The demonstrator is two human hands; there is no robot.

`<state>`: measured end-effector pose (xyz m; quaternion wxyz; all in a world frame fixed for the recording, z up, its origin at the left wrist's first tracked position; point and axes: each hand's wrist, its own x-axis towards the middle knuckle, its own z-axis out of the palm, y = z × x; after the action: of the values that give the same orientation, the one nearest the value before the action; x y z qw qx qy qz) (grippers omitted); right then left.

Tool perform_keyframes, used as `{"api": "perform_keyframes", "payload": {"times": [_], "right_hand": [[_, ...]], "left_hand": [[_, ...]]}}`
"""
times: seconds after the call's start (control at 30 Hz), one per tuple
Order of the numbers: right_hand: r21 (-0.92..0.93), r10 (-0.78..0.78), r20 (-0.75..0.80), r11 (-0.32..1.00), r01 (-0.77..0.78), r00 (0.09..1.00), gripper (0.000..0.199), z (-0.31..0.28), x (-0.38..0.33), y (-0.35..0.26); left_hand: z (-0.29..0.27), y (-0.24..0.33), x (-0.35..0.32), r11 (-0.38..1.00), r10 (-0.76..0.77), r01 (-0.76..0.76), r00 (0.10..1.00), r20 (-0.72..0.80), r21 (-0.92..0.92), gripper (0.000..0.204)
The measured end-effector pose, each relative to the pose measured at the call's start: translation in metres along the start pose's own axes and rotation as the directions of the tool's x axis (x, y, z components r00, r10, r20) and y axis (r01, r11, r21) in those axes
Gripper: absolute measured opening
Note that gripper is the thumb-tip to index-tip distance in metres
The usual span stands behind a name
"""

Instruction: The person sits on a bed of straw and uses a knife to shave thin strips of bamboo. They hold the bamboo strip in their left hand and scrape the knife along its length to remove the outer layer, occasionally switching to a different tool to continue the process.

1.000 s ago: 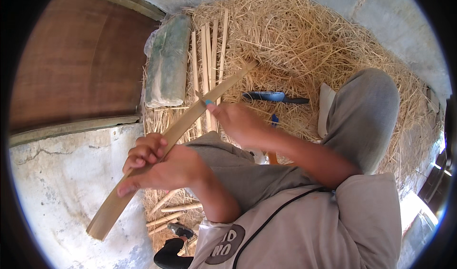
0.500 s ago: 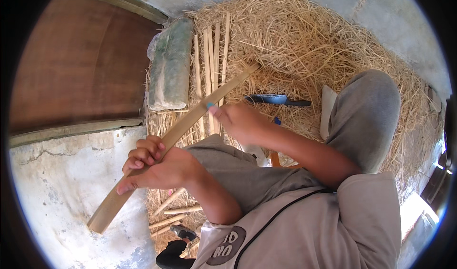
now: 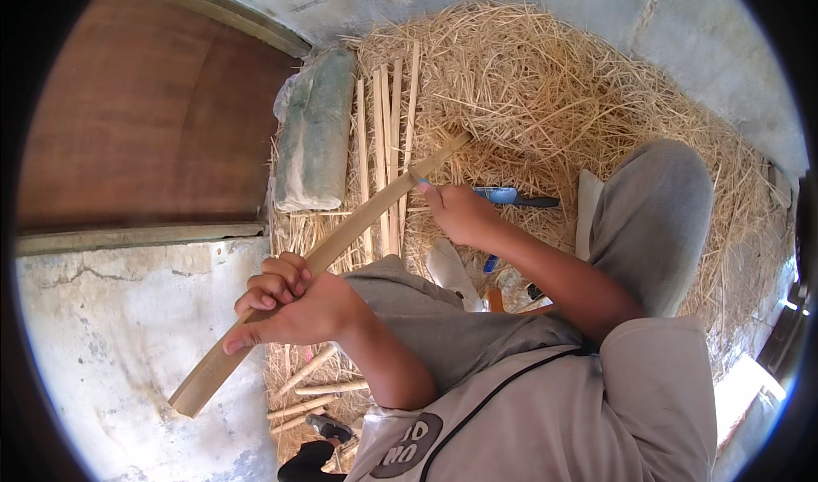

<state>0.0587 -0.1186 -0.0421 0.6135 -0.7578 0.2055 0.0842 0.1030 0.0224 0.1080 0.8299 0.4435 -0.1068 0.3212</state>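
Observation:
A long flat bamboo strip (image 3: 341,235) runs diagonally across the view, its near end at the lower left and its far end over the straw. My left hand (image 3: 294,299) is closed around the lower part, fingers curled over it and thumb along the side. Farther up, my right hand (image 3: 460,213) is closed, thumb at the strip's edge. It grips a small blade (image 3: 415,174) with a blue-green part by the thumb; the blade touches the strip, and its rest is hidden in the hand. A knife (image 3: 503,196) with blue blade and black handle lies on the straw behind.
Dry straw (image 3: 545,73) covers the floor. Several slim strips (image 3: 383,141) lie beside a green wrapped bundle (image 3: 315,132). Short sticks (image 3: 307,371) lie at the lower left. A brown door panel (image 3: 153,115) and pale wall (image 3: 128,311) bound the left. My bent knee (image 3: 656,192) is at right.
My right hand has slid up along the strip, away from my left hand and toward the far end. The left hand keeps its hold. The whole view has shifted slightly.

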Motion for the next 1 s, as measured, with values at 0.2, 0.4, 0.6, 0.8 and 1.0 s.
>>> {"api": "perform_keyframes", "payload": {"times": [0.2,0.4,0.6,0.8,1.0], "right_hand": [[0.022,-0.097,0.025,0.995,0.096,0.995,0.075,0.007,-0.003,0.003],[-0.047,-0.157,0.078,0.986,0.161,0.984,0.072,0.002,-0.008,-0.015],[-0.047,-0.052,-0.056,0.998,0.049,0.997,0.072,0.008,0.004,0.012],[0.097,0.074,-0.147,0.993,-0.060,0.986,0.075,0.037,0.006,0.049],[0.125,0.137,-0.393,0.988,-0.095,0.909,0.068,0.043,0.030,0.121]], "left_hand": [[0.002,0.001,-0.004,1.000,0.016,-0.015,0.999,0.047,-0.018,0.070],[-0.013,0.002,0.018,0.999,-0.037,0.041,0.991,0.132,-0.028,0.074],[-0.018,-0.003,0.020,0.991,-0.054,0.089,0.951,0.305,-0.104,0.075],[-0.023,-0.001,0.022,0.983,-0.032,0.108,0.899,0.438,-0.151,0.076],[0.004,0.000,0.018,0.981,-0.049,0.106,0.946,0.322,-0.162,0.075]]}}
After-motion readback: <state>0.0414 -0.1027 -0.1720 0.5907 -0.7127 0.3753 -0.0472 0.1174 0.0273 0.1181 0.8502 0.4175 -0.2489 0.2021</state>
